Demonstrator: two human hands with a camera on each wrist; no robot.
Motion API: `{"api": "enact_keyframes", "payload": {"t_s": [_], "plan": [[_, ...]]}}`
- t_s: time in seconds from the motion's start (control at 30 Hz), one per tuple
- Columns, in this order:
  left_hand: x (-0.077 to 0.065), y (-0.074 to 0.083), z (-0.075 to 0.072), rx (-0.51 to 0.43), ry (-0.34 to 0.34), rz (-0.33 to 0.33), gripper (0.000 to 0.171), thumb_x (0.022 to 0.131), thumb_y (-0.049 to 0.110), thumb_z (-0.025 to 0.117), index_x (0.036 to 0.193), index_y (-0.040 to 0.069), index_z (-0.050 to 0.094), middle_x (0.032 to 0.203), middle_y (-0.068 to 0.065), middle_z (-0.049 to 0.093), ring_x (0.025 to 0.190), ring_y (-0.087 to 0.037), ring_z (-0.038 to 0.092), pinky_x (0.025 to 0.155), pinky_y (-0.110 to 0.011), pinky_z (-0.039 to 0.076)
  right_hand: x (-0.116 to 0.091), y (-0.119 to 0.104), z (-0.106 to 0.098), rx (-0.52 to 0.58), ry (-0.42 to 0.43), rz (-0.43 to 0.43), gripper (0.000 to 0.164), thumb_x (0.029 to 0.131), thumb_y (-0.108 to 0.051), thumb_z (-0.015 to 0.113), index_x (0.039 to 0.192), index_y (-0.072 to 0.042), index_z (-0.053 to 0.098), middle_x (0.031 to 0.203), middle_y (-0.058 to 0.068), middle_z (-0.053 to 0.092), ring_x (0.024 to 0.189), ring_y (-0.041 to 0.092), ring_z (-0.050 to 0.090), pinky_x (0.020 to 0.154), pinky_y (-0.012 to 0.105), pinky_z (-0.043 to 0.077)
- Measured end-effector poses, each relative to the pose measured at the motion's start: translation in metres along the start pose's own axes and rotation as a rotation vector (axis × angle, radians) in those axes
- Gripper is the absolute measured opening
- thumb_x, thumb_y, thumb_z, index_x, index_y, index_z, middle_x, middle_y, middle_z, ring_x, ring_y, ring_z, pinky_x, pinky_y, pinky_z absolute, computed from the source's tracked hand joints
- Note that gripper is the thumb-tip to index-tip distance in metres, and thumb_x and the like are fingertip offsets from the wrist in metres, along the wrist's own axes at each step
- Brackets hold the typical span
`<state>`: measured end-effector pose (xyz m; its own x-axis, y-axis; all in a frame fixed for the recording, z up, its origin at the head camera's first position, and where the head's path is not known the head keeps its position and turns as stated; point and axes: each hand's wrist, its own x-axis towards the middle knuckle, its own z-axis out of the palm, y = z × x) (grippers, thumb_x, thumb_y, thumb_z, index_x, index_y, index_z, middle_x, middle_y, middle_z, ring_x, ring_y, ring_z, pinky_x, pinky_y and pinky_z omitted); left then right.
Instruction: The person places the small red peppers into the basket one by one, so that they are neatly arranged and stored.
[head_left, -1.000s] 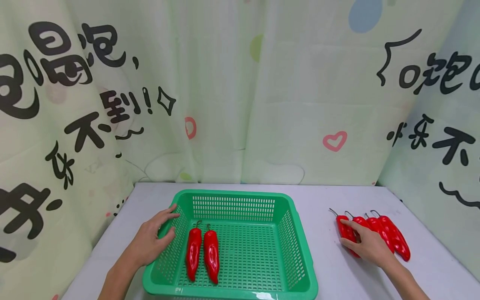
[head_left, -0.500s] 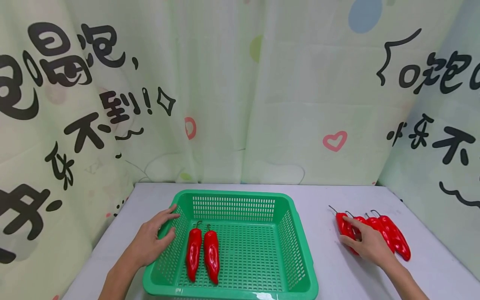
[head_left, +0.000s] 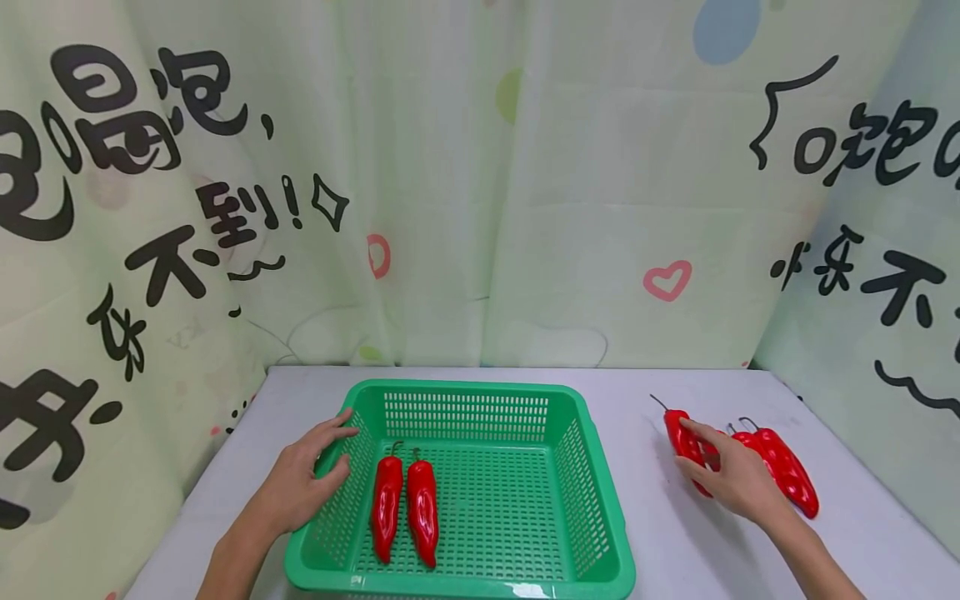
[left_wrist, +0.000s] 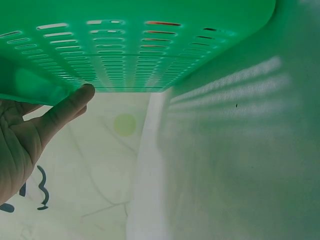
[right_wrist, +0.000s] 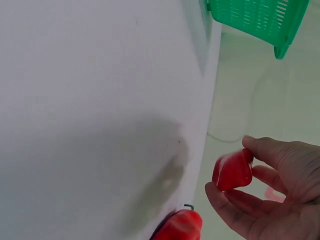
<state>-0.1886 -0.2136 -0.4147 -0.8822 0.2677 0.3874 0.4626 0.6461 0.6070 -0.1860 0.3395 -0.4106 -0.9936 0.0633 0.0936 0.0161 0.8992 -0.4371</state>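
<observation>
My right hand (head_left: 731,475) pinches a glossy red pepper (head_left: 678,429) with a thin stem, thumb on one side and fingertips on the other. In the right wrist view this pepper (right_wrist: 234,170) shows end-on, raised over the white table, its shadow below. Other red peppers (head_left: 787,467) lie beside and partly behind the right hand. My left hand (head_left: 307,475) rests at the left rim of a green perforated basket (head_left: 480,387), fingers and thumb loosely extended over it. Two red peppers (head_left: 387,508) lie side by side inside, on the basket's left half.
The white table (head_left: 622,396) runs back to a pale curtain (head_left: 570,208) with black lettering and pink hearts. Curtain also hangs along the left and right sides. A strip of tabletop separates the basket from the pepper pile.
My right hand has lifted the leftmost pepper of the pile and shifted it slightly up and left, away from the others. The left hand and basket stay in place.
</observation>
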Motion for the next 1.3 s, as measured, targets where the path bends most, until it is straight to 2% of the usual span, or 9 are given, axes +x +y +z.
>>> {"api": "enact_keyframes", "payload": {"t_s": [0.23, 0.8, 1.3], "plan": [[0.000, -0.001, 0.001, -0.002, -0.002, 0.001, 0.036, 0.094, 0.003, 0.063, 0.129, -0.001, 0.065, 0.152, -0.019, 0.051, 0.138, -0.046, 0.048, 0.104, -0.065, 0.045, -0.003, -0.010, -0.002, 0.041, 0.019, -0.031, 0.081, 0.082, -0.021, 0.085, 0.147, 0.006, 0.044, 0.130, 0.037, 0.053, 0.109, 0.054, 0.055, 0.065, 0.043, 0.062], [0.000, -0.001, 0.001, 0.001, -0.006, -0.003, 0.036, 0.093, 0.003, 0.064, 0.129, -0.002, 0.064, 0.152, -0.020, 0.051, 0.138, -0.046, 0.048, 0.104, -0.065, 0.045, -0.011, -0.040, -0.013, 0.078, 0.059, -0.086, 0.084, 0.082, -0.027, 0.085, 0.149, 0.002, 0.044, 0.133, 0.034, 0.054, 0.109, 0.050, 0.058, 0.065, 0.043, 0.063], [0.000, -0.002, 0.000, 0.010, -0.005, 0.005, 0.036, 0.094, 0.004, 0.063, 0.130, 0.000, 0.065, 0.152, -0.018, 0.051, 0.138, -0.045, 0.049, 0.104, -0.063, 0.046, -0.011, -0.069, -0.023, 0.104, 0.076, -0.201, 0.081, 0.083, -0.026, 0.085, 0.149, 0.000, 0.047, 0.133, 0.030, 0.056, 0.107, 0.046, 0.062, 0.065, 0.043, 0.063]]}}
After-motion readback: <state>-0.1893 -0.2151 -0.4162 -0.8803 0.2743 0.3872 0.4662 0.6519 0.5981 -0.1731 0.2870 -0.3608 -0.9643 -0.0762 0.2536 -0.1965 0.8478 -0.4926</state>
